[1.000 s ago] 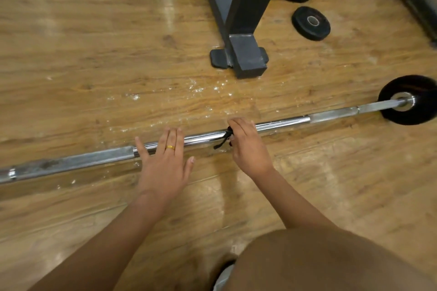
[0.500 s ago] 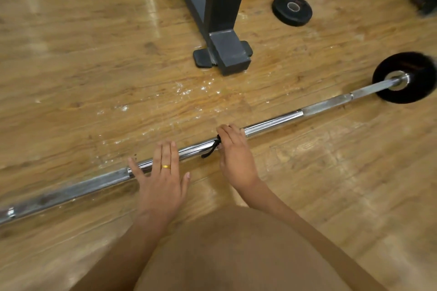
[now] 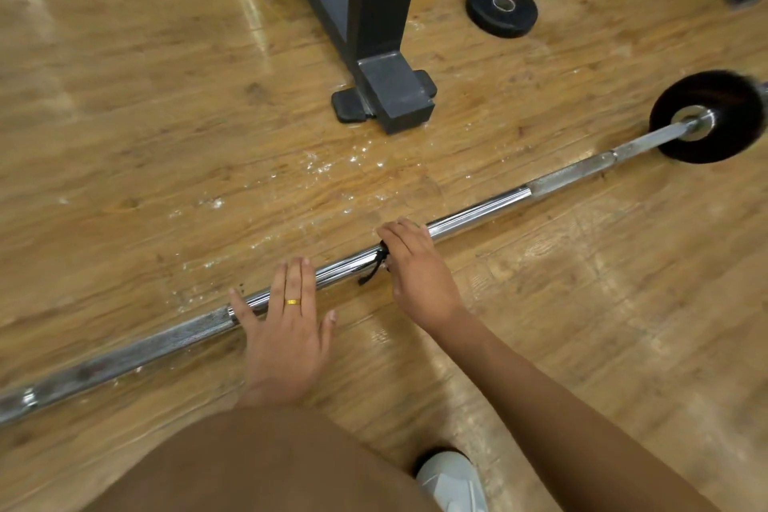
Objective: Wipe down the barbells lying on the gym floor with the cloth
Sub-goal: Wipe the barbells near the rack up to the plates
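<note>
A long chrome barbell [image 3: 478,216] lies slanted across the wooden floor, with a black plate [image 3: 725,96] on its right end. My left hand [image 3: 286,328] lies flat on the bar, fingers straight, a gold ring on one finger. Just to its right, my right hand [image 3: 415,266] curls over the bar and holds a small black cloth [image 3: 372,268] against it. Only a dark strip of the cloth hangs out from under the fingers.
A dark metal rack foot [image 3: 390,91] stands on the floor just behind the bar. A loose black weight plate [image 3: 502,7] lies at the back right, with more plates behind it. My knee [image 3: 266,466] and a white shoe [image 3: 453,478] fill the near edge.
The view has shifted and my knee has come up into view. Both hands keep their places on the bar, the right one still holding the cloth.
</note>
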A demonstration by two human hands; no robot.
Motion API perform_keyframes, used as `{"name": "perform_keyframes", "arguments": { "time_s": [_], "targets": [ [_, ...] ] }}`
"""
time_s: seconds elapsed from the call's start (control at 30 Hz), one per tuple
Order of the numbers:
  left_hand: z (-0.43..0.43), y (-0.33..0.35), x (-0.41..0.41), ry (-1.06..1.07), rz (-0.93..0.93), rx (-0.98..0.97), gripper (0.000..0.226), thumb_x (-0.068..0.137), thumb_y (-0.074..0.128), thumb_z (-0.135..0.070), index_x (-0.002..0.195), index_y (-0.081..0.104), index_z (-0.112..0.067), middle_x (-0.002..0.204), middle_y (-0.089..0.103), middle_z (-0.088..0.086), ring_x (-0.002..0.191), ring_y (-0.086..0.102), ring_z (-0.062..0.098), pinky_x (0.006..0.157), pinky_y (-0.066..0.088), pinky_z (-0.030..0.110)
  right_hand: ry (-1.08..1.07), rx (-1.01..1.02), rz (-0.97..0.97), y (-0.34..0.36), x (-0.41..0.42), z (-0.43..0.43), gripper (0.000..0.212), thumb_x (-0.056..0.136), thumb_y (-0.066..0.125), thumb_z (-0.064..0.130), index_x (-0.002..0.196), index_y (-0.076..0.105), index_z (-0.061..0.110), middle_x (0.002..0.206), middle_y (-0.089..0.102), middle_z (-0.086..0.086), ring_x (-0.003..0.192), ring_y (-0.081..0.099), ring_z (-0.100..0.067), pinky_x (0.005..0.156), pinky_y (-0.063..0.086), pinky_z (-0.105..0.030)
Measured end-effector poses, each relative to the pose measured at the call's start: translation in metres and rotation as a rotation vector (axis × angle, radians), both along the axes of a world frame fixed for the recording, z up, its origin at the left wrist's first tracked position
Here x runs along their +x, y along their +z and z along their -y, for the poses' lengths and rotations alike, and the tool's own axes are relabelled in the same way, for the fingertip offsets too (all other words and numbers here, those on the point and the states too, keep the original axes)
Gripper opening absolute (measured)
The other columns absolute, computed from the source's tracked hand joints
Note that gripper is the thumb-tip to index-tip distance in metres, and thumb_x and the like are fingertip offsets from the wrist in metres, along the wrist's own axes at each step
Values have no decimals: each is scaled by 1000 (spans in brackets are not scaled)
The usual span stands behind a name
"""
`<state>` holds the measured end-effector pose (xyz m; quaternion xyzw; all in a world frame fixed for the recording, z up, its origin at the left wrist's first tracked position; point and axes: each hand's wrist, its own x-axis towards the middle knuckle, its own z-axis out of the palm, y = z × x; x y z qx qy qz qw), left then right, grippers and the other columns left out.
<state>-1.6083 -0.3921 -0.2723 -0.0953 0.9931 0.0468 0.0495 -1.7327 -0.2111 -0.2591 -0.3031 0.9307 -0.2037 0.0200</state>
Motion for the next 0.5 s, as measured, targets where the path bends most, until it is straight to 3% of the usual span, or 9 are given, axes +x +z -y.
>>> {"name": "perform_keyframes", "arguments": {
  "time_s": [0.13, 0.23, 0.33, 0.43, 0.5],
  "targets": [
    [0, 6, 0, 4, 53, 14, 71, 102, 25, -52, 158, 25, -7, 162, 30, 10, 150, 25, 25, 111, 9, 75, 73, 37, -22, 6, -23, -22, 52, 88, 61, -2, 139, 52, 7, 138, 56, -9, 136, 44, -27, 122, 14, -35],
    [-3, 8, 0, 16, 92, 9, 70, 103, 22, -52, 157, 26, -8, 161, 31, 9, 150, 26, 24, 110, 8, 74, -69, -39, -14, 0, -13, -14, 51, 85, 61, -6, 135, 55, 5, 133, 58, -11, 135, 45, -30, 122, 20, -44],
    [-9, 18, -13, 124, 84, 112, 63, 106, 15, -49, 156, 28, -13, 161, 32, 2, 152, 20, 18, 113, 1, 72, -43, -71, -29, -5, -9, -14, 52, 86, 60, -6, 136, 54, 4, 134, 58, -12, 136, 44, -31, 123, 18, -43],
    [-24, 25, -34, 56, 94, 199, 63, 105, 12, -48, 159, 17, -17, 166, 22, -2, 154, 8, 13, 117, -11, 64, 93, -29, -43, -2, -24, -33, 54, 86, 60, -5, 139, 52, 6, 137, 56, -9, 136, 42, -27, 123, 13, -36],
    [-31, 21, -39, 32, 63, 212, 65, 104, 9, -48, 160, 15, -17, 166, 20, -1, 154, 8, 14, 118, -10, 58, 64, -32, -33, -2, -31, -38, 54, 86, 59, -5, 138, 53, 7, 137, 56, -8, 137, 42, -26, 123, 16, -38]
  ]
}}
